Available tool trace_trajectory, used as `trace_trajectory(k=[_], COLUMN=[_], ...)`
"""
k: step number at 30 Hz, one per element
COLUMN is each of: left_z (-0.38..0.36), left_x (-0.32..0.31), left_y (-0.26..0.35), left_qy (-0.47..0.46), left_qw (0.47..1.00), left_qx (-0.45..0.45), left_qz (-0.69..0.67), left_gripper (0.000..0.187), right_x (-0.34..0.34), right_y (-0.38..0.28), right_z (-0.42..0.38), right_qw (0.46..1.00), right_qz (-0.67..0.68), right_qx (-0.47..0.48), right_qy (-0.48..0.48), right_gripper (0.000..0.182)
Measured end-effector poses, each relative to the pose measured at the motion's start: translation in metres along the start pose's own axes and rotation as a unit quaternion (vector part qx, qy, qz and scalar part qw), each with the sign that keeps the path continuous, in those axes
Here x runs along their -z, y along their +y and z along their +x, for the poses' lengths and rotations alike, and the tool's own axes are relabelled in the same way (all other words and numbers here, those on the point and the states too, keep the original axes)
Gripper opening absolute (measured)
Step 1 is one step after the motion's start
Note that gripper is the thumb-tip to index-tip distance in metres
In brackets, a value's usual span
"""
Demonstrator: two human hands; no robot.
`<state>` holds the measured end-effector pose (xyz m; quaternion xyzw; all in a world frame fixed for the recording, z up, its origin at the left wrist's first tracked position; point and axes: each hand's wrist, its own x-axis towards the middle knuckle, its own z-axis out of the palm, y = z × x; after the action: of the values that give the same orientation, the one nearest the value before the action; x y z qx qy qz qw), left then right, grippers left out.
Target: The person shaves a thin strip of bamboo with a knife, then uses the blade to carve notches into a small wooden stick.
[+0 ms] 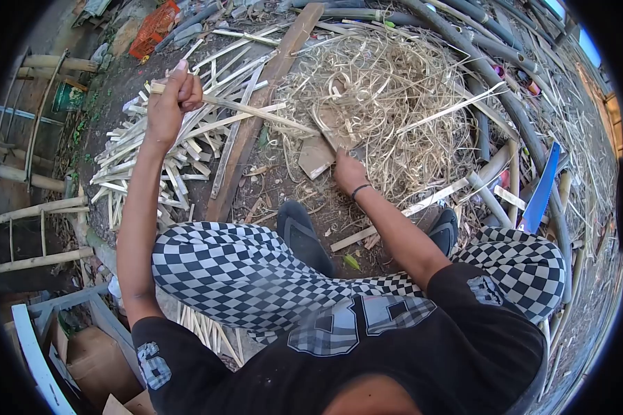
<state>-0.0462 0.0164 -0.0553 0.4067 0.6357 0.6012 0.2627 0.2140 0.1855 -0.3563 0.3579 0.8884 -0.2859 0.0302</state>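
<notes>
My left hand (175,95), raised over the pile of sticks, is closed around one end of a bamboo strip (259,113). The strip slants down to the right, its far end meeting the knife. Low in front of me, my right hand (351,171) is closed on a knife; its handle is hidden in the fist. The narrow knife blade (327,133) points up and to the left, across the strip's end. Under the blade lies a flat brown piece (314,156), perhaps a pad or board. Curly bamboo shavings (394,90) heap up just beyond my right hand.
Cut bamboo sticks (166,162) are piled at the left beside a long wooden plank (246,138). A blue saw (541,190) leans at the right near bamboo poles (516,111). An orange crate (154,29) stands at the back left. My feet (303,235) flank the work area.
</notes>
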Motion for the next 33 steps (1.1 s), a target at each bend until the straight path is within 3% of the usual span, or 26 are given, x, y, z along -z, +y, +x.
trace_trajectory(k=[3, 6, 7, 9, 10, 12, 14, 15, 16, 20, 22, 24, 26, 28, 30, 31, 33], left_z=[-0.001, -0.001, -0.001, 0.0, 0.001, 0.001, -0.002, -0.004, -0.006, -0.011, -0.018, -0.023, -0.02, -0.022, -0.023, -0.025, -0.028], left_x=[-0.004, -0.01, 0.0, 0.01, 0.015, 0.022, 0.03, 0.033, 0.036, 0.04, 0.042, 0.04, 0.042, 0.044, 0.042, 0.046, 0.045], left_y=[0.003, 0.005, 0.006, 0.01, 0.017, 0.033, 0.052, 0.061, 0.069, 0.104, 0.121, 0.131, 0.133, 0.139, 0.143, 0.143, 0.147], left_qy=[-0.008, 0.033, 0.006, 0.044, 0.066, 0.11, 0.157, 0.168, 0.18, 0.264, 0.318, 0.359, 0.363, 0.357, 0.279, 0.252, 0.241], left_qw=[0.998, 0.997, 0.998, 0.997, 0.995, 0.985, 0.975, 0.972, 0.967, 0.936, 0.916, 0.91, 0.908, 0.913, 0.932, 0.933, 0.933], left_qx=[-0.014, -0.06, -0.063, -0.059, -0.068, -0.111, -0.142, -0.16, -0.174, -0.223, -0.23, -0.2, -0.208, -0.196, -0.2, -0.212, -0.217], left_qz=[0.064, 0.027, 0.022, 0.024, 0.042, 0.075, 0.062, 0.042, 0.041, -0.067, -0.087, -0.05, -0.039, -0.008, -0.115, -0.147, -0.159], left_gripper=[0.044, 0.016, 0.017, 0.019, 0.02, 0.023, 0.024, 0.024, 0.024, 0.028, 0.029, 0.031, 0.031, 0.031, 0.031, 0.028, 0.028], right_x=[-0.001, -0.012, -0.018, -0.019, -0.002, 0.044, 0.094, 0.108, 0.122, 0.187, 0.207, 0.209, 0.229, 0.232, 0.243, 0.243, 0.24], right_y=[-0.017, -0.02, -0.018, -0.015, -0.025, -0.048, -0.087, -0.1, -0.111, -0.149, -0.155, -0.153, -0.161, -0.161, -0.164, -0.17, -0.173], right_z=[-0.001, -0.013, -0.009, 0.009, 0.013, 0.018, 0.015, 0.014, 0.013, 0.012, -0.003, -0.009, -0.036, -0.041, -0.043, -0.045, -0.039], right_qw=[0.999, 0.997, 0.998, 0.993, 0.994, 0.983, 0.993, 0.988, 0.931, 0.857, 0.927, 0.917, 0.902, 0.895, 0.862, 0.802, 0.8], right_qz=[0.007, 0.007, 0.006, -0.011, -0.013, -0.098, -0.058, -0.011, 0.04, 0.092, 0.237, 0.27, 0.37, 0.36, 0.418, 0.512, 0.512], right_qx=[-0.04, -0.072, -0.062, -0.057, -0.044, 0.005, 0.002, 0.132, 0.259, 0.409, 0.274, 0.283, 0.216, 0.262, 0.276, 0.275, 0.285], right_qy=[-0.029, -0.037, -0.03, -0.107, -0.094, -0.158, -0.107, 0.077, 0.253, 0.299, 0.099, 0.082, -0.061, -0.033, -0.081, -0.139, -0.129], right_gripper=[0.031, 0.036, 0.036, 0.049, 0.049, 0.059, 0.061, 0.06, 0.059, 0.05, 0.036, 0.026, 0.016, 0.015, 0.022, 0.022, 0.021])
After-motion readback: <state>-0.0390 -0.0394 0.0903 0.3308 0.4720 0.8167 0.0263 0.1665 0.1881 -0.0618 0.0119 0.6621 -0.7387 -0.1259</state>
